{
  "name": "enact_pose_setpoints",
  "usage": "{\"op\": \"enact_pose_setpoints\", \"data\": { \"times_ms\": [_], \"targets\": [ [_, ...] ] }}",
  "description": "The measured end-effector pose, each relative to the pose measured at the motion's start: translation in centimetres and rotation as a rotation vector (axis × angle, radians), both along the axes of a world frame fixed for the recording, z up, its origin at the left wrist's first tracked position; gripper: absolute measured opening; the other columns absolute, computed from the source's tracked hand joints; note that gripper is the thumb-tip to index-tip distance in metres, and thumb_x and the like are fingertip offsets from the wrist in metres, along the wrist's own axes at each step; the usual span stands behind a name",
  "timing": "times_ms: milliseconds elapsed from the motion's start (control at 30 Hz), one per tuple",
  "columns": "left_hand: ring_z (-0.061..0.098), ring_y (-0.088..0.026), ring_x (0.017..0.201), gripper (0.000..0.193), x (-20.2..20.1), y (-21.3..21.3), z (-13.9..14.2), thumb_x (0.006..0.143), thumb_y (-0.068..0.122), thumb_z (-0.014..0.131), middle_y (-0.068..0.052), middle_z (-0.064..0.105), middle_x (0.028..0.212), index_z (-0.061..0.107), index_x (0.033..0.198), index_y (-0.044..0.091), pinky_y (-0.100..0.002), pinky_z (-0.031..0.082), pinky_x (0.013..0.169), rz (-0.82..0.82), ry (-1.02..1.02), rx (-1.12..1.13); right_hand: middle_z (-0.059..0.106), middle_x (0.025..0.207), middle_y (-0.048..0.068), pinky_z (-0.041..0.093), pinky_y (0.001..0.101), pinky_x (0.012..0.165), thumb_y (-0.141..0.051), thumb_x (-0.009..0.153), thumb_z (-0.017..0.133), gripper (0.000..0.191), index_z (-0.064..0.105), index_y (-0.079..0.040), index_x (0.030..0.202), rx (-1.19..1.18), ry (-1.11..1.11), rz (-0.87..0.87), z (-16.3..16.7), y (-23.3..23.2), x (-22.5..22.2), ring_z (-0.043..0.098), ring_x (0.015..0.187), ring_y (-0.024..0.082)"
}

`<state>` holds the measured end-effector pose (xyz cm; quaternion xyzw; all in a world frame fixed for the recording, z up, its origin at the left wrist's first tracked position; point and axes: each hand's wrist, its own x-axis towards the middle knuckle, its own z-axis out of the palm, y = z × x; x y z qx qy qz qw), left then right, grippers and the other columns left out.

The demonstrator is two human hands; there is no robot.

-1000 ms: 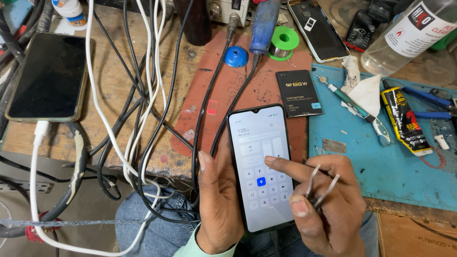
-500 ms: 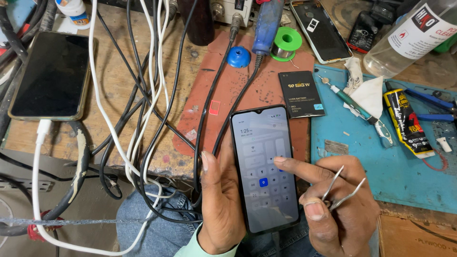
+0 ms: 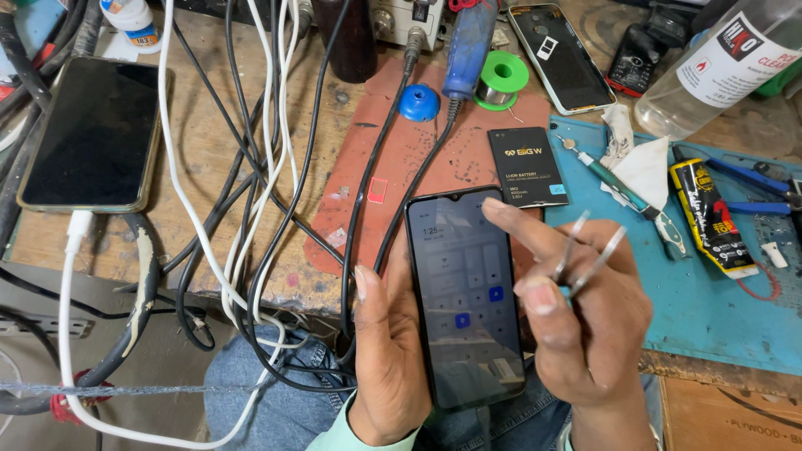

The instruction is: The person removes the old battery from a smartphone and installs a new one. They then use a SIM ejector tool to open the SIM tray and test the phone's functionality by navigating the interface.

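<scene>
The left hand grips a lit phone by its left edge, held upright over the lap, just off the front edge of the workbench. The right hand is curled, pinching tweezers between thumb and fingers, its forefinger stretched over the top of the screen; whether it touches the glass is hard to tell. Behind the phone, a black battery lies on a red mat. A dark second phone rests near the bench's left edge, plugged into a white cable. A glue tube lies on the blue mat at right.
</scene>
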<state>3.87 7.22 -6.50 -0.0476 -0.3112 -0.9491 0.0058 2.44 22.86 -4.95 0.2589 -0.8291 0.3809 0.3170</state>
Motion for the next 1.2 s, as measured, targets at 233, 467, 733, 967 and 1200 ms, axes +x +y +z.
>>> {"op": "enact_pose_setpoints", "data": {
  "times_ms": [233, 467, 733, 967, 1200],
  "targets": [
    [0.051, -0.026, 0.138, 0.083, 0.1, -0.2, -0.5, 0.104, 0.058, 0.024, -0.017, 0.051, 0.153, 0.031, 0.162, -0.001, -0.042, 0.038, 0.116, -0.007, -0.064, 0.024, 0.075, 0.103, 0.023, 0.049, 0.0310, 0.073, -0.033, 0.102, 0.057, 0.042, 0.049, -0.008, 0.069, -0.367, -0.341, -0.012, -1.5, 1.0, 3.5, 0.063, 0.084, 0.019],
    [0.046, -0.028, 0.144, 0.083, 0.0, 0.1, -0.6, 0.105, 0.056, 0.024, -0.018, 0.047, 0.159, 0.030, 0.162, -0.004, -0.042, 0.033, 0.121, 0.040, -0.049, 0.011, 0.078, 0.114, 0.020, 0.048, 0.0302, 0.078, -0.034, 0.103, 0.050, 0.040, 0.049, -0.006, 0.075, -0.090, -0.187, 0.022, -1.6, 1.0, 3.6, 0.051, 0.088, 0.017],
    [0.045, -0.028, 0.146, 0.083, 0.0, 0.2, -0.6, 0.104, 0.056, 0.025, -0.019, 0.046, 0.160, 0.030, 0.161, -0.005, -0.042, 0.031, 0.121, 0.047, -0.062, 0.014, 0.079, 0.106, 0.017, 0.049, 0.0300, 0.079, -0.029, 0.103, 0.051, 0.037, 0.048, -0.007, 0.073, -0.013, -0.097, -0.002, -0.7, 0.0, 2.4, 0.050, 0.090, 0.018],
    [0.044, -0.028, 0.146, 0.085, -0.1, 0.1, -0.7, 0.105, 0.057, 0.024, -0.021, 0.046, 0.159, 0.030, 0.161, -0.006, -0.041, 0.031, 0.121, 0.026, -0.043, 0.022, 0.079, 0.104, 0.018, 0.050, 0.0306, 0.080, -0.033, 0.105, 0.052, 0.042, 0.047, -0.008, 0.071, -0.029, -0.102, 0.005, -0.6, -0.5, 2.5, 0.052, 0.087, 0.018],
    [0.046, -0.027, 0.145, 0.084, -0.1, 0.1, -0.8, 0.104, 0.057, 0.025, -0.019, 0.047, 0.159, 0.032, 0.160, -0.005, -0.042, 0.033, 0.120, 0.049, -0.074, 0.002, 0.076, 0.111, 0.019, 0.049, 0.0332, 0.082, -0.035, 0.107, 0.047, 0.040, 0.049, -0.008, 0.078, -0.047, -0.123, -0.018, -0.5, 0.0, 3.0, 0.052, 0.090, 0.018]
  ]
}}
